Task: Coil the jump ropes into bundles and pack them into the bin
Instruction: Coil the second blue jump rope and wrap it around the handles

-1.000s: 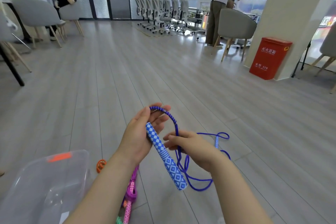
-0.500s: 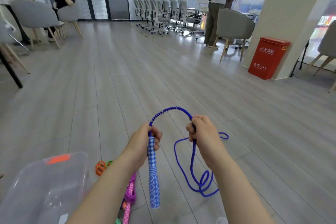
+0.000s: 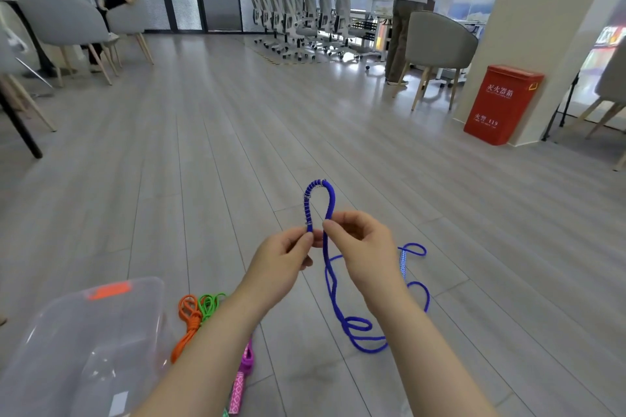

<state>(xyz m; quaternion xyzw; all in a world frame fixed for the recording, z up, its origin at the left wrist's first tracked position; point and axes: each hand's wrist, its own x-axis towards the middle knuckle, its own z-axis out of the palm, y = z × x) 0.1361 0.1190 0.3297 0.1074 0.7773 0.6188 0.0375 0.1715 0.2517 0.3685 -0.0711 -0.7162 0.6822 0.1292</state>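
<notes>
A blue jump rope (image 3: 330, 200) arches in a narrow loop above both hands. My left hand (image 3: 281, 264) grips the rope's handle end, with the handle itself hidden behind the hand and forearm. My right hand (image 3: 364, 249) pinches the other leg of the loop close beside it. The remaining blue cord trails down to the floor in loose curls (image 3: 359, 328), and the second blue-and-white handle (image 3: 402, 262) lies on the floor to the right. A clear plastic bin (image 3: 84, 342) with an orange latch sits at lower left.
An orange rope (image 3: 188, 322), a green rope (image 3: 210, 303) and a pink rope with a patterned handle (image 3: 244, 372) lie on the floor beside the bin. A red box (image 3: 501, 105) stands against a pillar. Grey chairs, office chairs and two people are farther back.
My hands have come together, narrowing the wide arch into a tight upright loop. The blue handle, seen hanging below my left hand before, is now hidden.
</notes>
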